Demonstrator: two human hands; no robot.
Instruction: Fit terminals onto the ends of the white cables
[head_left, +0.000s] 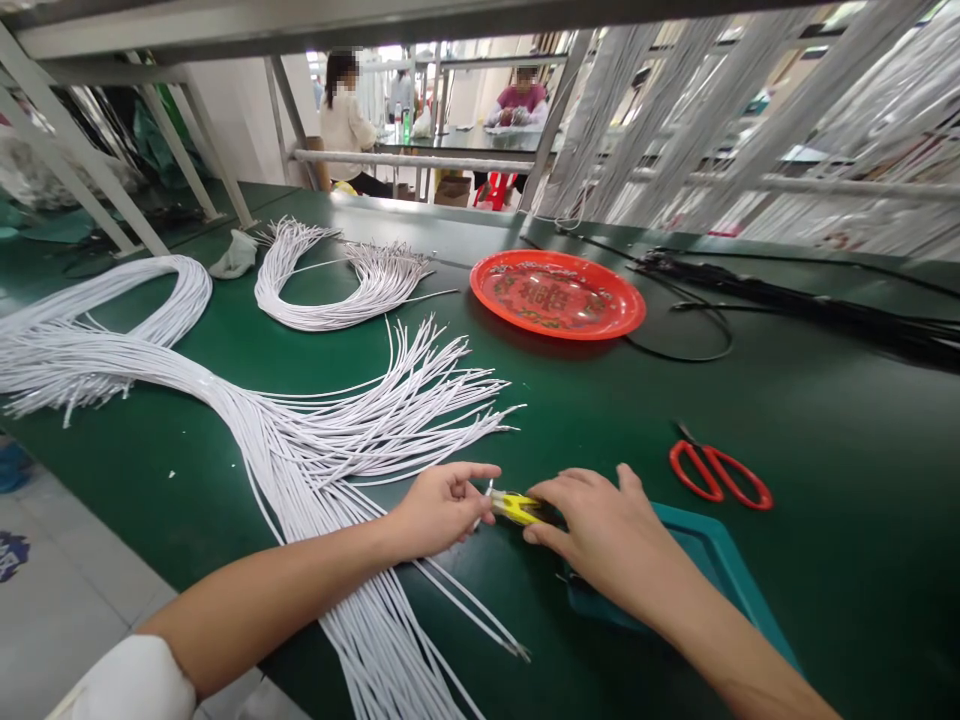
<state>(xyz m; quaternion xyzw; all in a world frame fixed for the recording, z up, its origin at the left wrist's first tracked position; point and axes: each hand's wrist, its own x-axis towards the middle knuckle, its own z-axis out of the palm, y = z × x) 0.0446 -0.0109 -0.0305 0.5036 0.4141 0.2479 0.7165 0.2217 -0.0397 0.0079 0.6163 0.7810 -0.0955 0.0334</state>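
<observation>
Near the front middle of the green table, my left hand pinches a white wire end, its index finger stretched to the right. My right hand is closed around a small tool with yellow handles, whose near end touches the wire at my left fingertips. Under my left forearm runs a large bundle of white wires, its loose ends fanned out towards the middle. A teal tray lies partly beneath my right hand and forearm; its contents are mostly hidden.
Red-handled scissors lie at the right, behind them a red round tray and black cables. A curved wire bundle and a looped one lie at back left. A metal frame spans the rear; two people sit beyond.
</observation>
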